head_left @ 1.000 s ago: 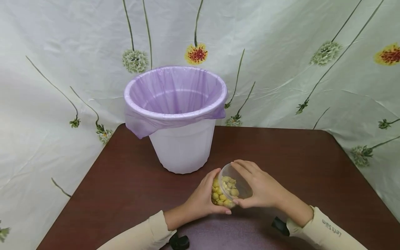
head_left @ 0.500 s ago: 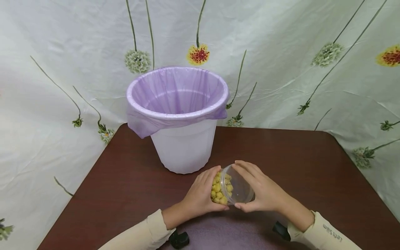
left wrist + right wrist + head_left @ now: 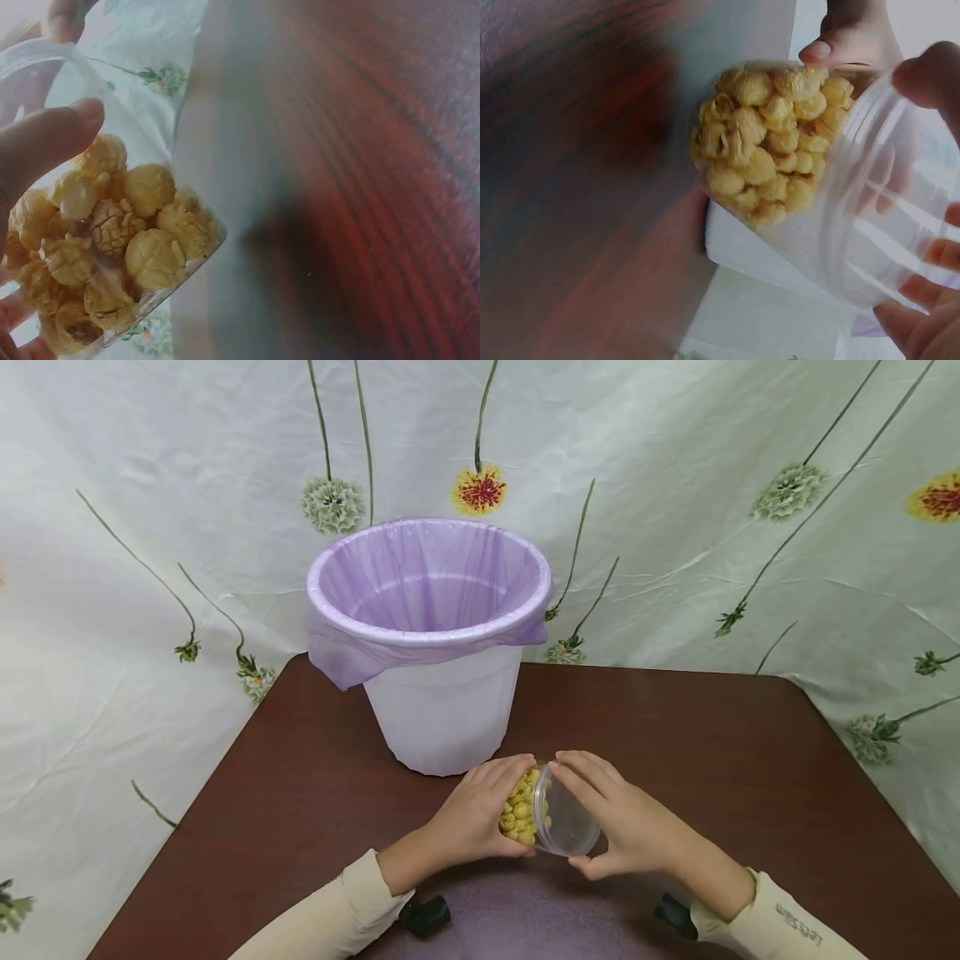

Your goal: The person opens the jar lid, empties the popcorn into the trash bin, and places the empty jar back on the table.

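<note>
A clear plastic jar (image 3: 780, 247) of popcorn (image 3: 519, 814) is tilted on its side between my two hands, above the near half of the table. My left hand (image 3: 476, 818) grips the popcorn-filled end, thumb below and fingers over the top. My right hand (image 3: 637, 822) spans the clear round lid (image 3: 572, 822) at the other end, fingertips on its upper edge and thumb low. Through the wall, the right wrist view shows round yellow popcorn (image 3: 769, 142) gathered toward the base. In the left wrist view, the left thumb (image 3: 56, 139) presses the jar's side.
A white bin (image 3: 446, 710) lined with a purple bag (image 3: 420, 643) stands behind the hands, left of centre on the dark brown table (image 3: 675, 727). Purple cloth (image 3: 555, 914) lies at the near edge. A flower-printed curtain (image 3: 675, 527) hangs behind the table.
The jar has turned so its lid end faces more to the right, and the popcorn has settled toward the left hand. Both hands have kept their hold on it.
</note>
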